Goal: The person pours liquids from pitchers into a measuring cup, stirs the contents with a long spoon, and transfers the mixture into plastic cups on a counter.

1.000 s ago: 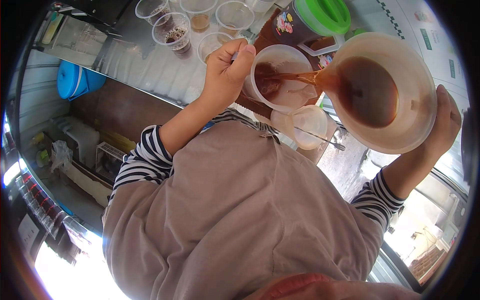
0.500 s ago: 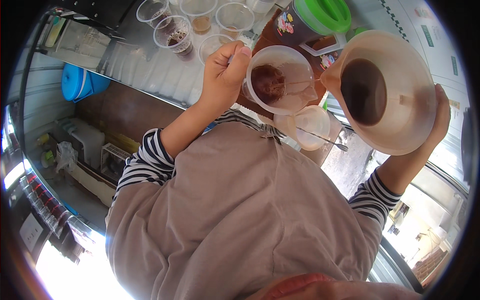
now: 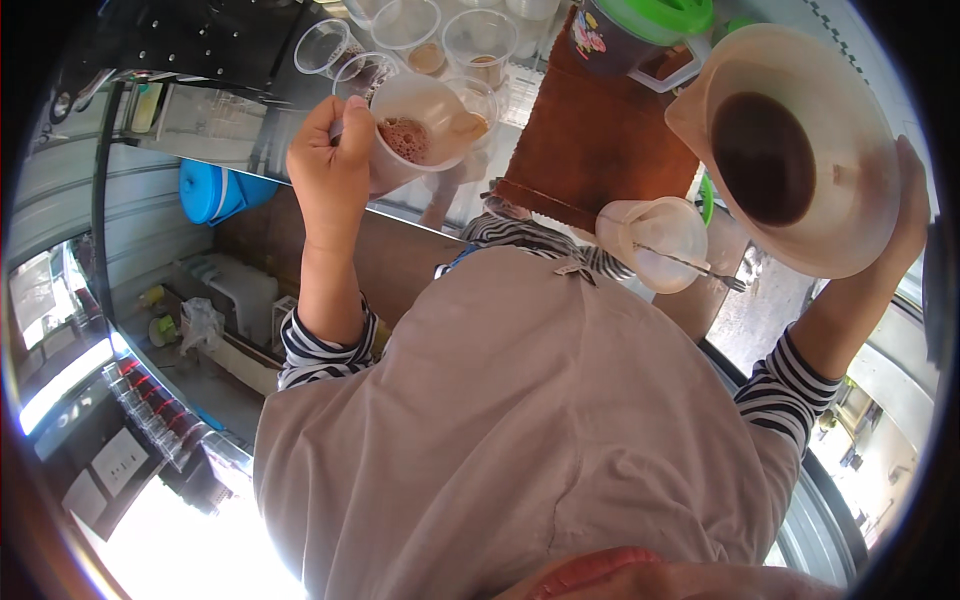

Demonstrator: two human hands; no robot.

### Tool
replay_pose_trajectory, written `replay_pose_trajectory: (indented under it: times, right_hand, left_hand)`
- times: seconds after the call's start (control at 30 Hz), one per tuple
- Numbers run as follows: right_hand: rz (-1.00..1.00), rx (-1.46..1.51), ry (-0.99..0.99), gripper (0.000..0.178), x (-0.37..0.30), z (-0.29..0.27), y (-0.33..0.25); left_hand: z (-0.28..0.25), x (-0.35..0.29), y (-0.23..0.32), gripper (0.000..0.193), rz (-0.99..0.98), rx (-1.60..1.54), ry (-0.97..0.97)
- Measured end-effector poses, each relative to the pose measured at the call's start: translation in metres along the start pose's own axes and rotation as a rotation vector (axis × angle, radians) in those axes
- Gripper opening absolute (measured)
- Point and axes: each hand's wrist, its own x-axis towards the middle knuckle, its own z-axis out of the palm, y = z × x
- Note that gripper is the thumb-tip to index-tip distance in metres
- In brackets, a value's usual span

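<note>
My left hand (image 3: 335, 145) grips a small translucent plastic jug (image 3: 425, 100) by its handle side, with foamy brown liquid in the bottom. The jug is tilted and overlaps several clear plastic cups, including one cup (image 3: 480, 42) with a little brown liquid. At the far right, my right hand (image 3: 908, 205) holds a big translucent spouted jug (image 3: 850, 180), its fingers partly hidden behind the wall. Dark brown liquid (image 3: 762, 160) lies inside it. No stream runs from its spout.
A brown cloth (image 3: 595, 145) lies between the jugs. Behind it stands a dark pitcher with a green lid (image 3: 655, 15). Close to my body is another translucent jug (image 3: 665, 225) with a fork (image 3: 690, 265) across it. A blue bucket (image 3: 205, 190) sits below the counter at left.
The small jug has moved left, from beside the big jug's spout to the cups. The thin stream between the jugs has stopped. The big jug has shifted slightly right and away.
</note>
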Motion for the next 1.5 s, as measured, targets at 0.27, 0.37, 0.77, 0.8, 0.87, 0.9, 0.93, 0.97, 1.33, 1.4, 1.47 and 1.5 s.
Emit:
replay_pose_trajectory:
  times: [0.27,0.37,0.77,0.8,0.87,0.9,0.93,0.97,1.33,1.4,1.47,1.5]
  right_hand:
    - [-0.01,-0.071,0.03,0.029,-0.003,-0.001,0.01]
    - [0.018,-0.036,0.024,0.03,-0.004,-0.001,0.011]
    - [0.327,0.323,0.196,0.03,0.003,0.006,-0.001]
    - [0.433,0.308,0.245,0.03,0.005,0.011,-0.012]
    - [0.537,0.293,0.293,0.031,0.006,0.011,-0.018]
    - [0.552,0.326,0.261,0.031,0.006,0.009,-0.018]
    - [0.557,0.343,0.243,0.031,0.006,0.008,-0.015]
    - [0.566,0.357,0.229,0.031,0.006,0.006,-0.012]
    - [0.463,0.422,0.207,0.032,0.006,0.001,0.008]
    - [0.529,0.483,0.19,0.032,0.008,-0.002,0.009]
    - [0.546,0.504,0.149,0.032,0.008,-0.004,0.007]
    - [0.575,0.522,0.172,0.032,0.008,-0.003,0.001]
  left_hand:
    - [0.006,0.002,-0.011,0.028,0.083,0.363,0.029]
    - [0.006,0.006,-0.007,0.029,0.109,0.415,-0.014]
    - [0.026,0.037,0.015,0.024,0.451,0.644,-0.327]
    - [0.031,0.039,0.016,0.023,0.52,0.65,-0.349]
    - [0.041,0.043,0.011,0.022,0.579,0.711,-0.359]
    - [0.046,0.045,0.008,0.021,0.636,0.774,-0.369]
    - [0.05,0.047,0.008,0.021,0.634,0.774,-0.366]
    - [0.055,0.048,0.009,0.021,0.682,0.803,-0.393]
    - [0.058,0.049,0.005,0.017,0.752,0.653,-0.369]
    - [0.045,0.045,0.01,0.017,0.601,0.613,-0.318]
    - [0.035,0.041,0.009,0.017,0.501,0.565,-0.27]
    - [0.03,0.04,0.008,0.018,0.4,0.519,-0.223]
